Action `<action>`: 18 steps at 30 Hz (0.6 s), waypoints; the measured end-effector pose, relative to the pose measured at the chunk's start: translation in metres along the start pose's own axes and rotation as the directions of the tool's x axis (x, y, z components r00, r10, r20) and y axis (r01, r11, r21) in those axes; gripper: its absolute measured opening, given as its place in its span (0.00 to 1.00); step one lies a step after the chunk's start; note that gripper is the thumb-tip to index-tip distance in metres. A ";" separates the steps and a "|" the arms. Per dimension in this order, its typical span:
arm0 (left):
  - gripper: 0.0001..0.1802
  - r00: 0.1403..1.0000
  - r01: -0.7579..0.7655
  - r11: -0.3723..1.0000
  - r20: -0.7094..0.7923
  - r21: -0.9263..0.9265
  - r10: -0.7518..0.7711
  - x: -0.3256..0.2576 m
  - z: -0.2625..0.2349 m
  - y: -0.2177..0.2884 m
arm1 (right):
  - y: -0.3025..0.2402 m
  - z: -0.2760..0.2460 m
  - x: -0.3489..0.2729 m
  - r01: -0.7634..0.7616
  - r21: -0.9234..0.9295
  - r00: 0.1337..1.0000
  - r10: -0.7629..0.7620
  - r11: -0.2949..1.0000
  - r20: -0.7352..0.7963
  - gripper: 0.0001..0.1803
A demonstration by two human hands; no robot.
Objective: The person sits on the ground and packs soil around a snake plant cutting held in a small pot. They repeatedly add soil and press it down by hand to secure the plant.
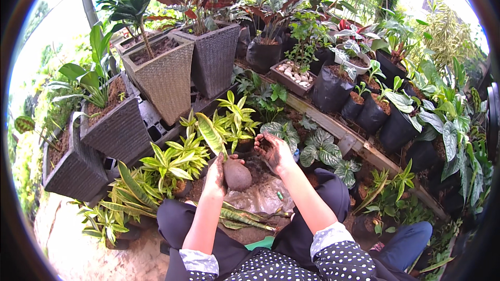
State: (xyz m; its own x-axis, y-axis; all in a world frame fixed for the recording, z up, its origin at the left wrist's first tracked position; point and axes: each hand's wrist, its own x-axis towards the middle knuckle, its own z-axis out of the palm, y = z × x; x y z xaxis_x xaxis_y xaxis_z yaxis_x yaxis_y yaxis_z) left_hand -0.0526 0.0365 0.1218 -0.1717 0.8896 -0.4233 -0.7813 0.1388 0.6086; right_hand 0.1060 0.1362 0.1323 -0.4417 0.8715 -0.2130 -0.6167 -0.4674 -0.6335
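soil ball (237, 175) in left grip (216, 173)

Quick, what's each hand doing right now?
Left hand: closed on the round brown soil ball of a striped-leaf plant.
Right hand: open, soil-covered palm up, holding nothing.

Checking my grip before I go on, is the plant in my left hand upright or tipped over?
Upright. The left hand holds the soil ball low, and the striped leaf rises from it, leaning slightly left.

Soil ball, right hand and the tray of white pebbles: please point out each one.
soil ball (237, 175), head view, its rounded front.
right hand (274, 151), head view, the soiled palm.
tray of white pebbles (285, 81), head view, its front wall.
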 end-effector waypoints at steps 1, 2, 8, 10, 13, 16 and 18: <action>0.22 1.000 -0.009 1.000 -0.007 0.002 0.009 -0.003 0.004 0.001 | -0.001 0.000 -0.001 0.012 0.007 1.000 -0.012 1.000 0.015 0.11; 0.22 1.000 -0.004 1.000 -0.007 0.002 0.004 -0.004 0.006 0.001 | -0.001 0.000 0.000 -0.002 -0.027 0.999 0.003 1.000 0.044 0.13; 0.23 1.000 0.015 1.000 0.020 0.018 -0.016 -0.007 0.001 0.003 | -0.004 0.009 -0.006 -0.028 -0.119 0.990 0.044 0.993 0.131 0.15; 0.23 0.999 0.035 0.999 0.034 0.032 -0.037 -0.008 0.001 0.004 | -0.005 0.007 -0.006 -0.054 -0.113 0.990 0.068 0.992 0.125 0.15; 0.24 0.999 0.040 0.999 0.033 0.031 -0.041 -0.007 -0.001 0.002 | -0.003 0.004 -0.005 -0.065 -0.145 0.993 0.078 0.987 0.087 0.14; 0.24 0.998 0.049 0.998 0.027 0.027 -0.050 -0.009 -0.001 0.003 | 0.002 0.006 -0.007 -0.024 -0.198 0.995 0.042 0.980 0.090 0.14; 0.24 0.998 0.047 0.999 0.032 0.023 -0.048 -0.012 0.004 0.002 | 0.003 -0.001 -0.003 -0.019 -0.150 0.988 0.041 0.989 0.150 0.14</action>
State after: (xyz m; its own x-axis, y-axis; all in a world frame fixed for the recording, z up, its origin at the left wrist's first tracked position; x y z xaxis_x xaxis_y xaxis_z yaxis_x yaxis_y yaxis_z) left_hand -0.0501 0.0279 0.1306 -0.1151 0.8954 -0.4301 -0.7746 0.1901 0.6031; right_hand 0.1063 0.1323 0.1307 -0.5597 0.8192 -0.1249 -0.5038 -0.4561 -0.7336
